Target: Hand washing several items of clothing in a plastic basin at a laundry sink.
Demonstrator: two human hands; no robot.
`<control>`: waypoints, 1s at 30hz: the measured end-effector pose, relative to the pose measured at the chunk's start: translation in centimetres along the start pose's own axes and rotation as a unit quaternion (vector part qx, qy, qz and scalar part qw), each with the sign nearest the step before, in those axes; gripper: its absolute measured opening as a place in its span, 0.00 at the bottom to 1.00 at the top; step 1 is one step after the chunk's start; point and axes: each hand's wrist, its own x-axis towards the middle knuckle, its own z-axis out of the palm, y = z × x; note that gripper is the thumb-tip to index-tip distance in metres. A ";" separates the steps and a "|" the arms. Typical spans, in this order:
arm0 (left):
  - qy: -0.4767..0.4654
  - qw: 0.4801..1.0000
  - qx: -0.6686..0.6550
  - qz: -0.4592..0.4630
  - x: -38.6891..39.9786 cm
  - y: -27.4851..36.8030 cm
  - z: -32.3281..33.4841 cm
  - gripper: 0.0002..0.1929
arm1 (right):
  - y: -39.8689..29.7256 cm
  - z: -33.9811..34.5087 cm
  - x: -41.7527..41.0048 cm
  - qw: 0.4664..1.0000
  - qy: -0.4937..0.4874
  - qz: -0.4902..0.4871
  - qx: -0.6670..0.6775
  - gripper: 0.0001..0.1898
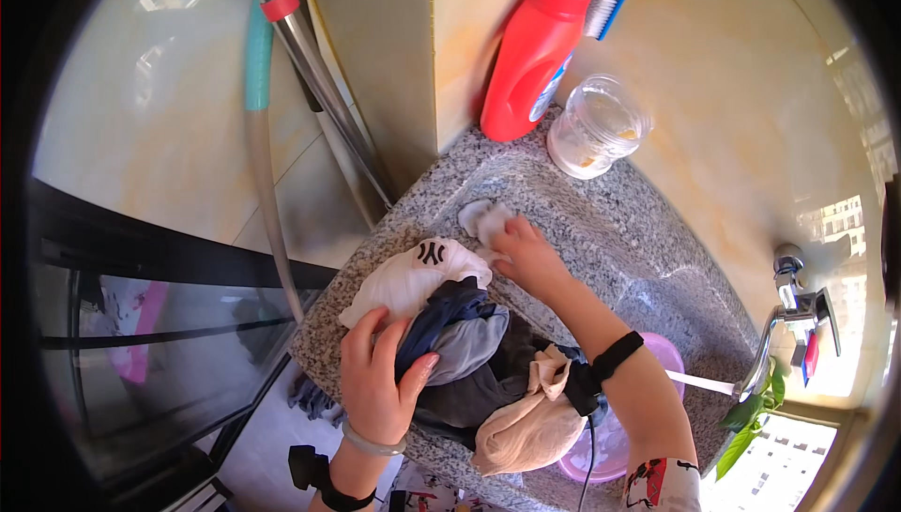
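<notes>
My right hand (531, 258) reaches over the speckled granite washboard sink and grips a small white cloth (486, 220), partly blurred. With thumb and fingers, my left hand (383, 375) clasps the edge of a navy and grey-blue garment (457, 343). Beside it lies a bunched white garment (415, 276) bearing dark lettering. Dark grey cloth (475, 399) and a beige garment (535, 431) make up the rest of the pile, nearer to me. A pink-purple basin (662, 357) stands below my right forearm, which hides part of it.
Water runs from a chrome faucet (795, 315) toward the basin. A red detergent bottle (535, 54), a clear plastic jar (598, 128) and a blue-and-white brush (612, 1) stand at the back corner. Metal poles (317, 61) lean at left. Green leaves (750, 417) are by the window.
</notes>
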 end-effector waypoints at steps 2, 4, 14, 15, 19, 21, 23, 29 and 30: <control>-0.008 1.000 -0.025 0.008 0.2 0.2 0.0 0.22 | 1.2 -0.7 -1.4 1.000 -0.015 0.008 -0.012 0.17; -0.012 0.999 -0.033 0.018 0.3 -0.1 -0.1 0.22 | 1.8 -2.0 -4.3 0.985 0.024 0.095 0.140 0.13; 0.091 0.966 -0.240 0.025 -4.0 7.7 -0.4 0.09 | 0.6 -6.3 -29.8 0.684 0.169 0.380 0.600 0.08; 0.052 0.959 -0.278 0.019 -5.4 9.9 0.1 0.08 | 1.0 -5.8 -32.5 0.602 0.186 0.417 0.655 0.09; -0.224 0.905 -0.339 0.125 -9.2 17.0 7.6 0.07 | 6.4 0.7 -40.4 0.560 0.186 0.504 0.631 0.14; -0.290 0.900 -0.285 0.159 -12.4 17.9 14.2 0.07 | 7.5 2.7 -42.4 0.562 0.194 0.534 0.601 0.17; -0.307 0.910 -0.184 0.208 -14.5 17.9 20.3 0.10 | 7.8 4.3 -42.3 0.705 0.236 0.556 0.372 0.20; -0.307 0.910 0.050 0.274 -16.3 17.7 31.0 0.15 | 10.5 11.6 -46.0 0.813 0.153 0.499 0.257 0.14; -0.367 0.901 0.073 0.219 -16.5 16.7 31.6 0.13 | 10.1 11.4 -45.9 0.830 0.107 0.507 0.207 0.14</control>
